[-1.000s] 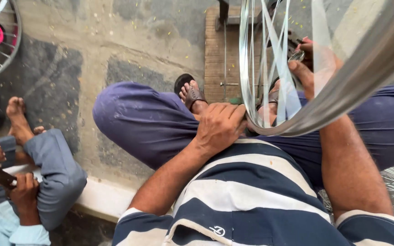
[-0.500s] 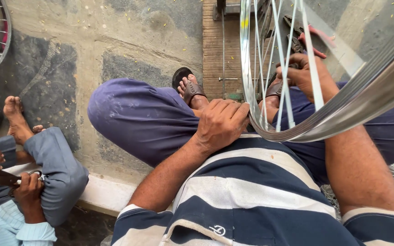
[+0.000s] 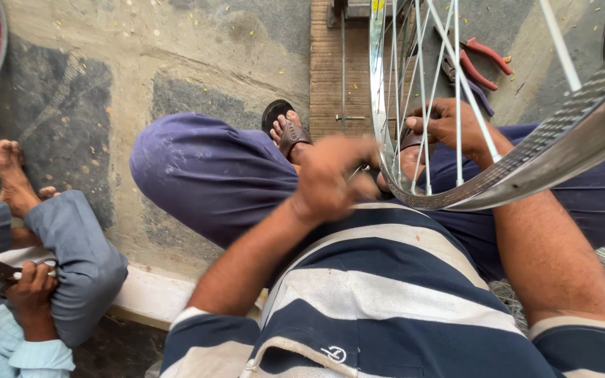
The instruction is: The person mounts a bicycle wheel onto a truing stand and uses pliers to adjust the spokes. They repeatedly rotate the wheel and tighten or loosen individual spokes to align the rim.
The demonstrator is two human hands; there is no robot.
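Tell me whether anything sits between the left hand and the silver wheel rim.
Nothing visible does. The left hand, blurred, is already at the lower edge of the silver spoked bicycle wheel rim, above the lap. The right hand reaches in among the thin metal spokes from the far side.

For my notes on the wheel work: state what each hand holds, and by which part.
Left hand grips at the wheel rim, blurred, perhaps holding a small tool. Right hand reaches among the spokes; its exact grip cannot be told.

Shiny spoked wheel rim (image 3: 526,168) upright across the lap
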